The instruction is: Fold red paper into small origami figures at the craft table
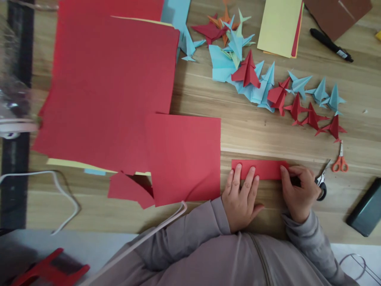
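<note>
A narrow red strip of folded paper (269, 169) lies flat near the table's front edge. My left hand (241, 198) rests on its left part, fingers stretched out and spread over the paper. At the strip's right end, my right hand (302, 190) pinches the corner between thumb and index finger. Just right of that hand lie black-handled scissors (322, 182), partly hidden by it. A small pair of orange-handled scissors (340, 161) lies a little farther right. Left of my left hand is a square red sheet (187, 159).
Large red sheets (110, 87) are stacked at the left, with a red scrap (127, 190) below. Folded paper planes (248, 71) in red, blue, green and orange run across the back. Yellow paper (279, 28), a black pen (330, 43) and a dark phone-like block (366, 206) lie rightward.
</note>
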The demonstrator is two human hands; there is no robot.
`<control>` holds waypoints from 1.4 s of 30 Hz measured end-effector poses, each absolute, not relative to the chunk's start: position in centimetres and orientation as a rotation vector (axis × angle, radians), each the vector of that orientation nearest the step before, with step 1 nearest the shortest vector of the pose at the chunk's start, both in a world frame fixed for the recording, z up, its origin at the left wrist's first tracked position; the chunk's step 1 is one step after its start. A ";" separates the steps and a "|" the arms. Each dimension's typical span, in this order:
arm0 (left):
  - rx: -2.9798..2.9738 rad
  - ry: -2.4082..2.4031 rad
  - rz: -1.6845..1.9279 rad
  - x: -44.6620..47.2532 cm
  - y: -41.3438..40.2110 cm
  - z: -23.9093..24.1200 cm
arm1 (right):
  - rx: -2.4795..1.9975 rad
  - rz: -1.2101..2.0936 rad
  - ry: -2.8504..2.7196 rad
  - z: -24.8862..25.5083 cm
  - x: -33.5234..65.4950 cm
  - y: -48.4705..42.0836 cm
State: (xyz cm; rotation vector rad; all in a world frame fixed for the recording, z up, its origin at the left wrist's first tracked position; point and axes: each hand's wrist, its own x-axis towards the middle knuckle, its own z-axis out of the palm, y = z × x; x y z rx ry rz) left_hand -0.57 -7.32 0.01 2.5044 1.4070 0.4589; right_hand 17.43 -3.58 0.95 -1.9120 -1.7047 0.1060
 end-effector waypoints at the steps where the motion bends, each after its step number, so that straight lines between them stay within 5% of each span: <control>1: 2.505 1.403 0.462 -0.6 -7.3 0.0 | -1.931 0.102 -1.671 0.9 17.4 -3.7; 42: 2.494 1.443 0.384 -0.6 -7.0 0.5 | -1.893 0.064 -1.799 1.4 17.0 -3.3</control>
